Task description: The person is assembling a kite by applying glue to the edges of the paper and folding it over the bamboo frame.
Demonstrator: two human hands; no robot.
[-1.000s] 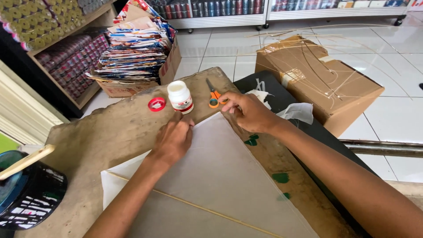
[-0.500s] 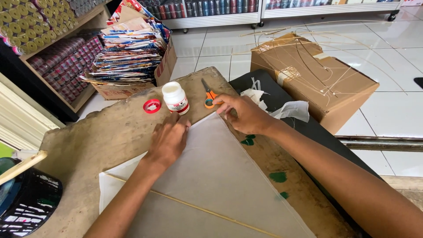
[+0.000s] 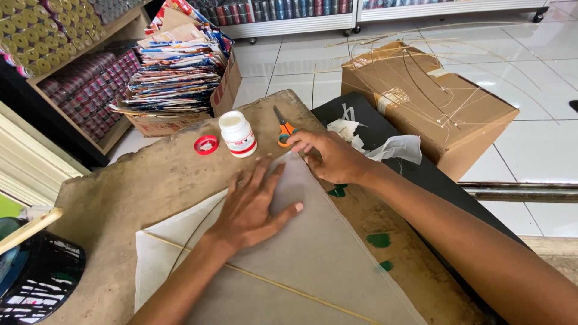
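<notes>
A round red plastic lid (image 3: 206, 144) lies on the worn brown wooden worktop (image 3: 132, 186), just left of the small white glue bottle with a red band (image 3: 237, 133), which stands upright and serves as the landmark here. Below that bottle the large pale grey paper kite sheet (image 3: 313, 253) lies flat on the worktop, its pointed tip reaching up to just right of the bottle, with 2 thin bamboo sticks (image 3: 283, 287) showing along it. The left hand (image 3: 253, 204) lies flat below the bottle, fingers spread and released, palm pressing the sheet down. Orange-handled scissors (image 3: 283, 127) rest just right of the bottle. The right hand (image 3: 331, 155), right of the bottle, curls its fingers over the sheet's tip, seemingly pinching the edge (the fingertips are partly hidden). The sheet looks very light, limp and easily torn or creased; it would best be held by its stick-backed edges. Farther right of the bottle sits a brown cardboard box (image 3: 433, 108).
</notes>
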